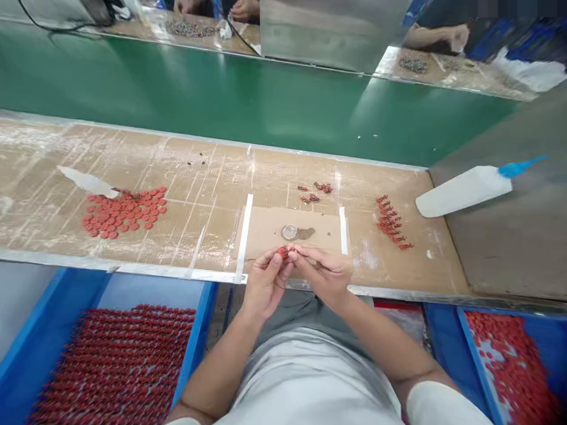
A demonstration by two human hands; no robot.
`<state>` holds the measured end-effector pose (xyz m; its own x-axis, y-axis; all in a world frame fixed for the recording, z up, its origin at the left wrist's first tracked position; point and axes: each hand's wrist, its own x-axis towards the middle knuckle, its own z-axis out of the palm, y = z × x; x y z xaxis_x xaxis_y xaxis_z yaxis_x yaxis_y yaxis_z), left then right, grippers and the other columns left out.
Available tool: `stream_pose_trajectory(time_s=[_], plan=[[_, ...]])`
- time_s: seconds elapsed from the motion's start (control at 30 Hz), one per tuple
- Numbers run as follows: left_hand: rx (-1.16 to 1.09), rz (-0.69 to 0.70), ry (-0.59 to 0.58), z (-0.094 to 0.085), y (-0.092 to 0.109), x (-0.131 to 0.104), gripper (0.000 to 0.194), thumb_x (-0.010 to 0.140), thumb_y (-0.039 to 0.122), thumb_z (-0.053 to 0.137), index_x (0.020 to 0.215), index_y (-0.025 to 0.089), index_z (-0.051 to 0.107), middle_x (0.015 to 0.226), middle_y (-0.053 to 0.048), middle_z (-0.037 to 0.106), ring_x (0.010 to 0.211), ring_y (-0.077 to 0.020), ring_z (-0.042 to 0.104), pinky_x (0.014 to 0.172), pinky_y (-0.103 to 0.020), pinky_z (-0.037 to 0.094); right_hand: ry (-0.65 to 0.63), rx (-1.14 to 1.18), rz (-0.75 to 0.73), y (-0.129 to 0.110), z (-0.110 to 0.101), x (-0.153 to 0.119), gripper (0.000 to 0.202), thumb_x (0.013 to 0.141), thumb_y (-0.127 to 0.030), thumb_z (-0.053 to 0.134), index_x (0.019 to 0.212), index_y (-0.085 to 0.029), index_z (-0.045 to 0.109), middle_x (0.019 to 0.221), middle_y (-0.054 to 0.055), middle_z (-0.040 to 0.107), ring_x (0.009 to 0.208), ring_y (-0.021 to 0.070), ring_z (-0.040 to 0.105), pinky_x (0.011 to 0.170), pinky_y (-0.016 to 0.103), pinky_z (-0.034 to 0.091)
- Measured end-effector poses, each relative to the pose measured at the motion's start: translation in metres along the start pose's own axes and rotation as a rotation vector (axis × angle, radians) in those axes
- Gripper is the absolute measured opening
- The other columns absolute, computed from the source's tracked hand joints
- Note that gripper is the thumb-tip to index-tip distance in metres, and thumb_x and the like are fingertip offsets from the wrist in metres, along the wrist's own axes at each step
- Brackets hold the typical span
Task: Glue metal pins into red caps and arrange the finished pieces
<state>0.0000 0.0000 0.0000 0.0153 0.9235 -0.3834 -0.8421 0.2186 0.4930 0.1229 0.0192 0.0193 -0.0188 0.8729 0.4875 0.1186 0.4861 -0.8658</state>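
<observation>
My left hand (267,282) pinches a small round red piece (282,252) above the near edge of the cardboard sheet (266,227). Close against it, my right hand (325,273) holds a smaller dark red part (292,249) between thumb and finger; the two parts seem to meet, though the contact is too small to make out. Just beyond my fingers, a small clear round blob (289,232) lies beside a wet brown stain on the sheet. Several small red and metal parts (313,198) are scattered behind the sheet.
Red discs (110,218) lie at left beside a white-tipped tool (88,181). A slanted row of red assemblies (392,223) and a white bottle (465,192) are at right. Blue bins (201,330) below hold red parts. Another person's hands (456,36) show behind the green wall (266,106).
</observation>
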Motion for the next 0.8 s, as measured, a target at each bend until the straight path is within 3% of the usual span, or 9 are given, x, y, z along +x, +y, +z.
stream_pose_trajectory(time_s=[0.6,0.8], plan=[[0.116,0.064,0.036,-0.0025,0.0036,-0.0022,0.02,0.062,0.024,0.082,0.08,0.019,0.075,0.088,-0.005,0.076,0.077,-0.0119,0.071,0.069,-0.015,0.057,-0.017,-0.064,-0.024,-0.001,0.0026,0.0054,0.027,0.073,-0.015,0.073,0.095,-0.03,0.074,0.09,-0.001,0.075,0.079,0.0186,0.073,0.074,0.03,0.062],[0.175,0.094,0.033,0.0018,0.0027,-0.004,0.02,0.063,0.024,0.081,0.082,0.02,0.076,0.088,-0.005,0.076,0.079,-0.0136,0.071,0.071,-0.019,0.058,-0.019,-0.044,-0.074,0.0006,-0.0044,0.0065,0.034,0.071,-0.012,0.074,0.099,-0.032,0.073,0.093,-0.001,0.075,0.083,0.0192,0.072,0.078,0.033,0.061]])
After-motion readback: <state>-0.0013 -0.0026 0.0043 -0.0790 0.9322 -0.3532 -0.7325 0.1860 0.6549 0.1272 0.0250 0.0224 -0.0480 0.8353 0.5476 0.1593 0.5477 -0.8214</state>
